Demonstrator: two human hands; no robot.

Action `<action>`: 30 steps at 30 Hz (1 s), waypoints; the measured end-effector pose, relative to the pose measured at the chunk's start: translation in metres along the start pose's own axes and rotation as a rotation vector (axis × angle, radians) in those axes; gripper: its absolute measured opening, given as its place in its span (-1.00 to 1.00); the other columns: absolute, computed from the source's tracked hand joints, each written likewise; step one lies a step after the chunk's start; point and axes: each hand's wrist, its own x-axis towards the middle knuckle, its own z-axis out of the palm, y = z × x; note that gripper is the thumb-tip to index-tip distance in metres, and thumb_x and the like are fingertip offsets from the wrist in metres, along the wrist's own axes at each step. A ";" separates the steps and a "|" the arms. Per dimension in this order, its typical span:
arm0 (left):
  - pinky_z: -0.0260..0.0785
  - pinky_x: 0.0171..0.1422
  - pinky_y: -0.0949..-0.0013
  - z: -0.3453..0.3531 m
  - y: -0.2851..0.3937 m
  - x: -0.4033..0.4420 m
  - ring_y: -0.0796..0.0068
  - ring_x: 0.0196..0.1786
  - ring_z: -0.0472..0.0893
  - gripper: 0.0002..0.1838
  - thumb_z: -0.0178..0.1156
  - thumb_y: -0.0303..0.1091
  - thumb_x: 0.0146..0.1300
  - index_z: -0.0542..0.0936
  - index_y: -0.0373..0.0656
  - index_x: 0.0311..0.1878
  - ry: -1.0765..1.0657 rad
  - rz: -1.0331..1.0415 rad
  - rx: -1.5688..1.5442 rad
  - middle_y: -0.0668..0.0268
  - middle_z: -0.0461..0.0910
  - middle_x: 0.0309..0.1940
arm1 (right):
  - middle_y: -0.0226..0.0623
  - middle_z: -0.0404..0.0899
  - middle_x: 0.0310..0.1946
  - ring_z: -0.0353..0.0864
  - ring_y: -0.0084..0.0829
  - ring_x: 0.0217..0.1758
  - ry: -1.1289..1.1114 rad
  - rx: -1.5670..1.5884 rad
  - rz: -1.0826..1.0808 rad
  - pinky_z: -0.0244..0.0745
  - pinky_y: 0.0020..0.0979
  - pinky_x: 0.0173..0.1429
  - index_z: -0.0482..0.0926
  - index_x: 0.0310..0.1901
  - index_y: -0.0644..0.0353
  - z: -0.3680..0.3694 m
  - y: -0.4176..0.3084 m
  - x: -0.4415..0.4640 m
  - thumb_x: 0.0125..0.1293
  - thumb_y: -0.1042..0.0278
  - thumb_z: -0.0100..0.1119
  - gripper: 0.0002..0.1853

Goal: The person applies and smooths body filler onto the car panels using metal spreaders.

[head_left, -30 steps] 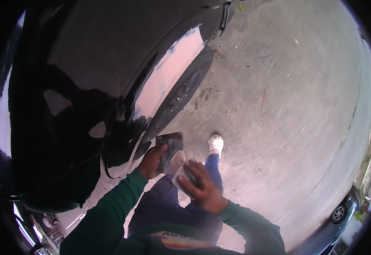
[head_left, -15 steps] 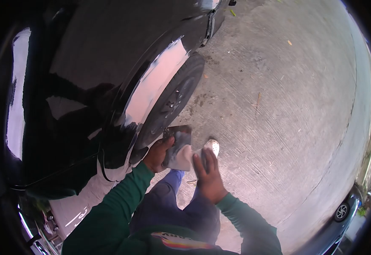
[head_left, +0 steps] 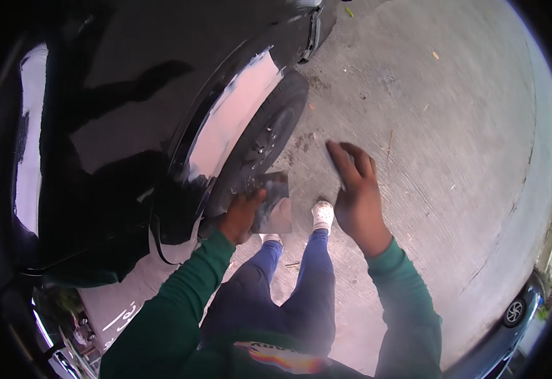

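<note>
My left hand [head_left: 243, 216] grips the left edge of a flat rectangular plate [head_left: 275, 205], which bears a smear of pinkish paste. My right hand [head_left: 358, 196] is raised to the right of the plate, apart from it, its fingers bent around a thin flat spreader [head_left: 335, 165] seen nearly edge-on. Left of both hands stands a black car [head_left: 124, 126]. A pale pink filler patch [head_left: 235, 114] covers the arch above its wheel [head_left: 266, 142]. Neither hand touches the car.
Grooved concrete ground [head_left: 440, 145] spreads to the right. My white shoes [head_left: 323, 215] stand below the hands. Another long pale patch [head_left: 31, 139] shows on the car at the far left. A second car [head_left: 510, 322] is at the lower right.
My right hand has moved away from the plate, up and to the right, with the spreader. The plate has shifted slightly upward in view, still in my left hand.
</note>
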 end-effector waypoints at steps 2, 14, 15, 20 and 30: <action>0.69 0.35 0.09 -0.019 -0.014 -0.002 0.35 0.26 0.77 -0.42 0.38 0.03 0.71 0.65 -0.17 0.55 0.036 -0.059 0.240 0.25 0.77 0.31 | 0.14 0.60 0.47 0.57 0.27 0.53 0.057 0.099 -0.025 0.52 0.09 0.64 0.59 0.64 0.11 0.020 -0.007 0.034 0.14 0.88 0.00 -0.05; 0.69 0.32 0.15 -0.055 -0.061 -0.024 0.44 0.18 0.80 -0.46 0.41 0.06 0.69 0.72 -0.14 0.47 -0.035 -0.126 -0.006 0.30 0.80 0.22 | 0.21 0.61 0.41 0.57 0.34 0.46 0.380 0.362 0.085 0.50 0.13 0.59 0.54 0.64 0.31 0.122 -0.039 0.136 0.27 0.76 0.10 -0.19; 0.69 0.32 0.15 -0.058 -0.062 -0.027 0.44 0.18 0.80 -0.46 0.41 0.06 0.69 0.72 -0.14 0.47 -0.036 -0.132 -0.009 0.30 0.80 0.22 | 0.21 0.61 0.41 0.57 0.34 0.46 0.377 0.359 0.089 0.50 0.13 0.59 0.54 0.64 0.31 0.126 -0.044 0.134 0.27 0.76 0.10 -0.19; 0.71 0.26 0.16 -0.046 -0.034 -0.046 0.43 0.14 0.80 -0.42 0.42 0.13 0.66 0.73 -0.12 0.45 0.042 -0.202 0.018 0.32 0.80 0.18 | 0.25 0.55 0.46 0.53 0.32 0.55 0.390 0.300 0.101 0.50 0.09 0.65 0.51 0.67 0.29 0.136 -0.068 0.112 0.25 0.82 0.04 -0.14; 0.68 0.41 0.09 -0.080 -0.073 -0.023 0.32 0.28 0.79 -0.39 0.25 0.13 0.76 0.60 -0.09 0.60 -0.008 -0.170 0.079 0.28 0.75 0.31 | 0.19 0.43 0.58 0.45 0.33 0.62 0.308 0.345 0.135 0.41 0.13 0.74 0.41 0.77 0.12 0.157 -0.121 0.042 0.18 0.82 0.13 0.02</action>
